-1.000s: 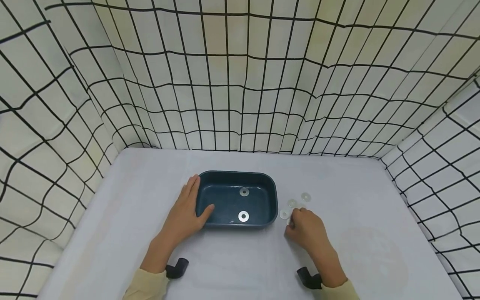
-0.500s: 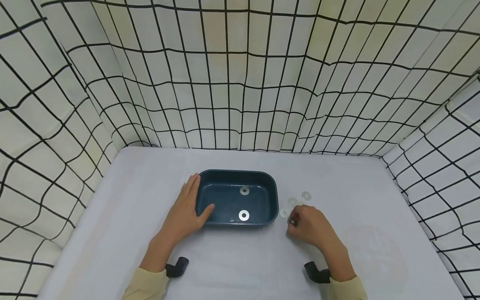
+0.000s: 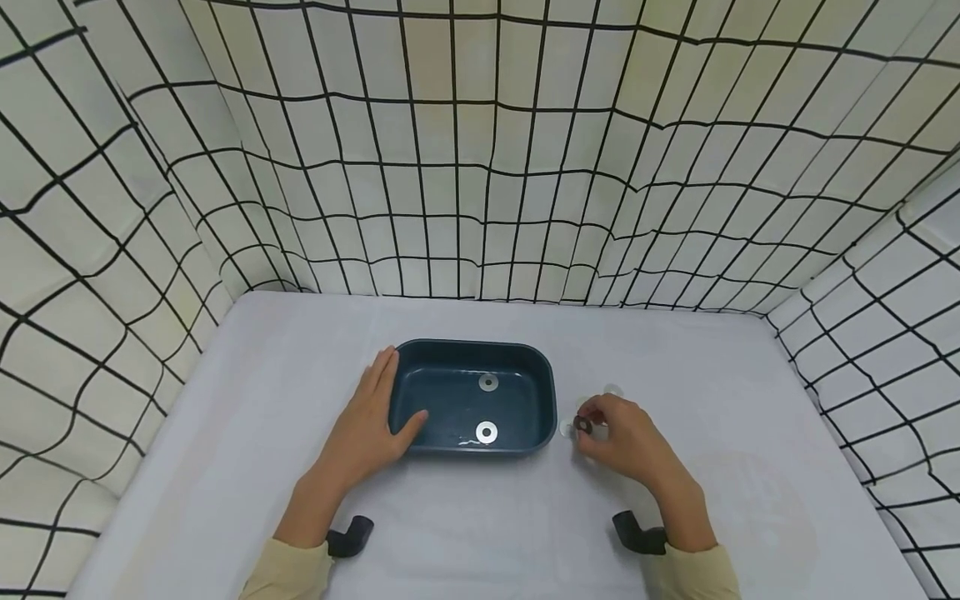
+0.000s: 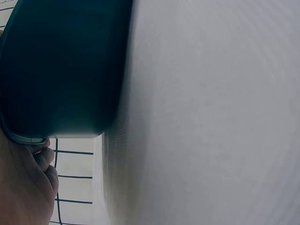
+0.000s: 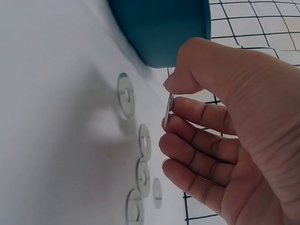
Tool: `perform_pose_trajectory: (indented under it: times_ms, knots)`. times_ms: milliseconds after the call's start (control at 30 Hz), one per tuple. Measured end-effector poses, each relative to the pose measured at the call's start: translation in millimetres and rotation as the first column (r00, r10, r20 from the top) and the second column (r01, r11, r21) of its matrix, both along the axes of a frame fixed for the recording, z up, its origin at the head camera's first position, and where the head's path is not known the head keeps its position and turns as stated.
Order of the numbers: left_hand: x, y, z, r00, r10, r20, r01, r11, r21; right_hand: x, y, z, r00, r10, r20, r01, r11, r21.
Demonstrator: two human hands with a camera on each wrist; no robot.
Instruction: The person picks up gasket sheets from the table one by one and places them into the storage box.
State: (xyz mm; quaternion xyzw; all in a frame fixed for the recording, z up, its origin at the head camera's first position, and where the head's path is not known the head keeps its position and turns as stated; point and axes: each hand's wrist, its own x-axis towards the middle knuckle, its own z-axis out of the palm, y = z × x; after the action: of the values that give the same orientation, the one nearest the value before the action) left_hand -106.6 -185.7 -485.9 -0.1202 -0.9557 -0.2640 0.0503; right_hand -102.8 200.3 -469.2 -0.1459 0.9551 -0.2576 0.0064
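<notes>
A dark blue rectangular tray [image 3: 442,452] sits on the white table. Against its left wall lies my left hand [image 3: 367,425], fingers extended along the rim and thumb over the front left corner. Inside the tray are two flat metal washers, one toward the back [image 3: 488,382] and one near the front [image 3: 487,432]. Just right of the tray, my right hand [image 3: 630,437] pinches a washer [image 5: 168,110] between thumb and fingertips, held on edge above the table. Several more washers [image 5: 145,142] lie flat below it, partly hidden by that hand in the head view.
White sheet walls with a black grid net [image 3: 480,192] rise behind and on both sides of the table [image 3: 750,400]. A short black bent piece sits at each wrist, left [image 3: 350,537] and right [image 3: 637,533].
My right hand has lifted a washer from the table and turned it, moving slightly back and right. My left hand and the tray stay in place.
</notes>
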Motion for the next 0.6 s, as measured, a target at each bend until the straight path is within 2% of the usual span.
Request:
perform_pose_trajectory:
  times_ms: [267,600]
  knots:
    - [0.9,-0.1,2.2,1.0,-0.002,-0.001,0.002,1.0,0.005,-10.3,-7,12.0,1.0,0.007,-0.002,-0.007,1.0,-0.027]
    - [1.1,0.6,4.7,1.0,0.005,0.011,-0.005,1.0,-0.004,-19.7,-18,28.0,0.995,0.036,-0.094,-0.039,0.999,-0.037]
